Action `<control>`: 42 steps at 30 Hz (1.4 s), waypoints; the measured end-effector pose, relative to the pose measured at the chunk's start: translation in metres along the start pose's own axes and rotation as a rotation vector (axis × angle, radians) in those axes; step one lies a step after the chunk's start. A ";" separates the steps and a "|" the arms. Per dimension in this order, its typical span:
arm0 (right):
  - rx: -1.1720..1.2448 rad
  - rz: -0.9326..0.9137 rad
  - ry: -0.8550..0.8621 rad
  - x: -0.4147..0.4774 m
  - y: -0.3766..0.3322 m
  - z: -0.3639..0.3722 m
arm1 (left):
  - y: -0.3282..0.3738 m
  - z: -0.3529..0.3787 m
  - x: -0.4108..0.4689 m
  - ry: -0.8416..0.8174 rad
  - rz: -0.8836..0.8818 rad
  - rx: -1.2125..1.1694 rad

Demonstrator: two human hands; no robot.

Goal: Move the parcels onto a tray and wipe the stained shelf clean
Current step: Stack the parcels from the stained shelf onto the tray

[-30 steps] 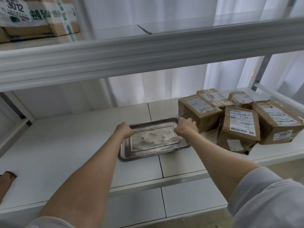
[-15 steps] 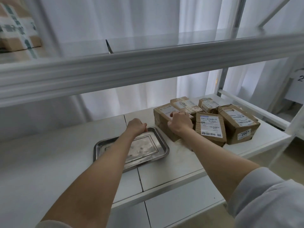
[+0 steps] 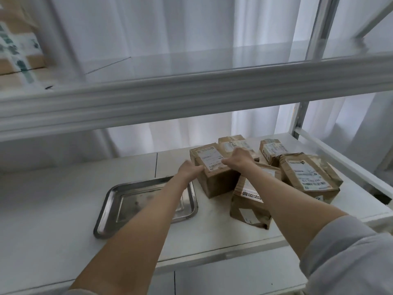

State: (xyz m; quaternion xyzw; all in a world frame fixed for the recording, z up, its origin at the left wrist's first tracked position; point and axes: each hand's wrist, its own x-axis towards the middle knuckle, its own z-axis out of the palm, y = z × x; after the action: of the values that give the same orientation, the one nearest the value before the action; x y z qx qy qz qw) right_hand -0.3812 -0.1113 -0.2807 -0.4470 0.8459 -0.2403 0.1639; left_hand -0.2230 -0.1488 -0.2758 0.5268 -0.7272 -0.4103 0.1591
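A steel tray lies on the white shelf, left of a cluster of several brown cardboard parcels. My left hand presses against the left side of the nearest parcel, and my right hand grips its top right. That parcel rests on the shelf just right of the tray. A tilted parcel leans in front, and a larger one lies to the right. Two smaller parcels sit behind.
The upper shelf's thick front rail crosses the view above my hands. A taped box stands on that upper shelf at far left. White curtains hang behind. A metal upright marks the right end.
My left hand left the tray's rim and moved right onto the parcel's side. My right hand stays on the same parcel. The view has swung right.
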 end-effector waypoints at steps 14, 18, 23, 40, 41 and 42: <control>0.153 -0.041 -0.197 0.042 0.011 0.012 | 0.009 0.041 0.009 -0.042 -0.202 -0.294; 0.203 0.001 -0.142 0.045 0.009 0.013 | 0.008 0.039 0.017 0.008 -0.180 -0.353; 0.350 0.065 -0.062 0.046 0.005 0.013 | 0.018 0.026 0.017 0.070 -0.115 -0.441; 0.801 0.090 -0.194 0.015 -0.047 0.016 | -0.017 -0.039 0.014 0.233 -0.054 -0.525; 0.816 0.086 -0.213 0.010 -0.051 0.018 | -0.020 -0.043 0.013 0.249 -0.060 -0.540; 0.836 0.079 -0.230 0.007 -0.055 0.021 | -0.023 -0.048 0.012 0.268 -0.066 -0.553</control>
State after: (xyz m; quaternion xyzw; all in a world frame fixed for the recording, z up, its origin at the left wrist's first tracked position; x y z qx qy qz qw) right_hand -0.3373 -0.1492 -0.2685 -0.3333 0.6687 -0.5041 0.4331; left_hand -0.1820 -0.1828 -0.2664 0.5361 -0.5431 -0.5245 0.3775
